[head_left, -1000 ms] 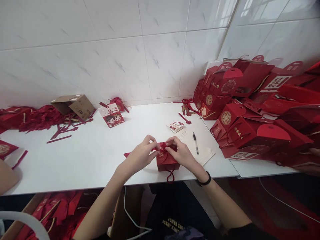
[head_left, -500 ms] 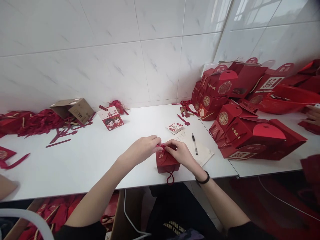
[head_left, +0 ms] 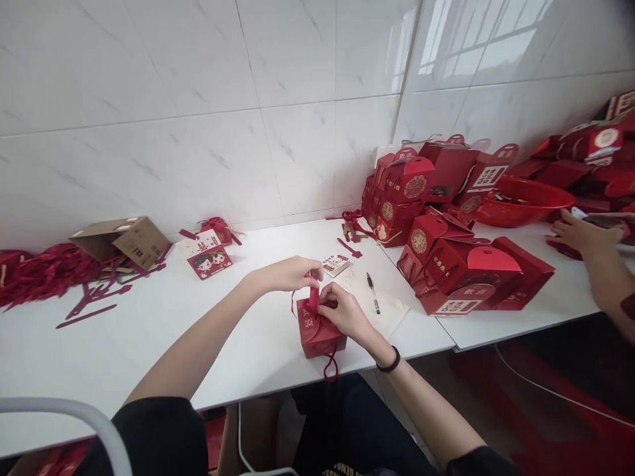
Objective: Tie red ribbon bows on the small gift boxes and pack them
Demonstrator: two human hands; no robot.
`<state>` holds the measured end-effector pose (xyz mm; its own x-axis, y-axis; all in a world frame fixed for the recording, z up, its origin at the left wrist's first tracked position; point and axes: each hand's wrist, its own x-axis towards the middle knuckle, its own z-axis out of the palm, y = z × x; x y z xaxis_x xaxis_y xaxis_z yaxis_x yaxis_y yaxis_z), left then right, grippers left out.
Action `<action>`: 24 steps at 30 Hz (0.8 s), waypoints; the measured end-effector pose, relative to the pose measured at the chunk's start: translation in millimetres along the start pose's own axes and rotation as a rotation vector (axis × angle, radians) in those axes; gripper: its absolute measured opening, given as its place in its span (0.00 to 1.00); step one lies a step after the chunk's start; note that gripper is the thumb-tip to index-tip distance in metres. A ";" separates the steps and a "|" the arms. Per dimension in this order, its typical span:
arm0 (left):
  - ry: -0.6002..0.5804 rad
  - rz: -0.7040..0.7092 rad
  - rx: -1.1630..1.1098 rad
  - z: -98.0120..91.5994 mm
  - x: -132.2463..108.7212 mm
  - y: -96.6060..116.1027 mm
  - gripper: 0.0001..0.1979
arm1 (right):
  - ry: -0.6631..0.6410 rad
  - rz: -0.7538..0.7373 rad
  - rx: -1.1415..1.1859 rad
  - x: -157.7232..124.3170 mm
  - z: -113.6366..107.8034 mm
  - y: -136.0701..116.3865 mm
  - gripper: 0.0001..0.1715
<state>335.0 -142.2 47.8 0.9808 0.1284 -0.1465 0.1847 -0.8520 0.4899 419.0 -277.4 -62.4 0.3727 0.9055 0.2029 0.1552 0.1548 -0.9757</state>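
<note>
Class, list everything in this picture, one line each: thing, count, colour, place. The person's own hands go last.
small red paper gift box: one, red, near table edge
red ribbon strip: one, red, above that box
white table: one, white, along tiled wall
black pen: one, black, on the sheet
white paper sheet: one, white, right of box
brown cardboard carton: one, brown, far left
cartoon-printed card box: one, red-white, beside carton
loose red ribbons: heap, red, far left
large red gift boxes: many, red, piled right
round red basin: one, red, behind pile
co-worker's hand: one, far right
black wristband: one, black, right wrist
left hand: one, pinching ribbon's top
right hand: one, pinching ribbon lower
</note>
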 end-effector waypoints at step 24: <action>0.748 -0.136 -0.409 127.2 -46.1 -0.8 0.06 | 0.117 -0.072 -0.146 -12.9 -5.8 7.4 0.10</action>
<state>281.7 -212.0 -55.1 0.7054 0.6387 0.3073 0.1703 -0.5736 0.8013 420.6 -290.2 -71.7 0.4582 0.8409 0.2880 0.3130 0.1507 -0.9377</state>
